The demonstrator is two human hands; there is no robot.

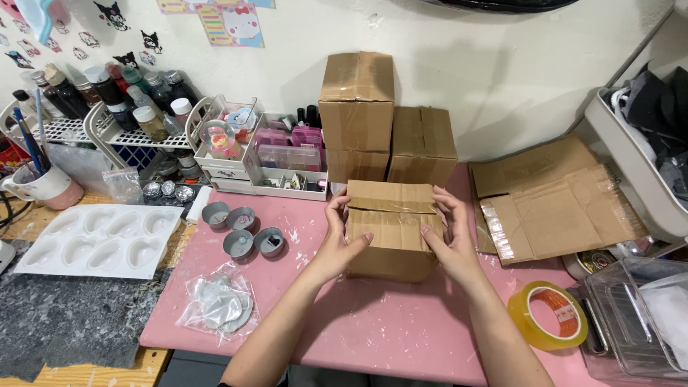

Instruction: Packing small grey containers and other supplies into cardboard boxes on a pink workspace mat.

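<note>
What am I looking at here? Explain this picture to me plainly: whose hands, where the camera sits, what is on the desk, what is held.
There is no machine here. A person wears one camera on the head, so the picture looks down at their own two bare arms and a pink desk mat.

The left hand and the right hand grip the two sides of a small brown cardboard box taped shut, which rests on the mat.

Behind it stand three more brown cardboard boxes. To the right lie flattened cardboard sheets and a roll of clear packing tape. To the left are four small round metal cups, a white plastic mould tray with oval hollows and a clear plastic bag. White racks of bottles stand against the wall.
</note>
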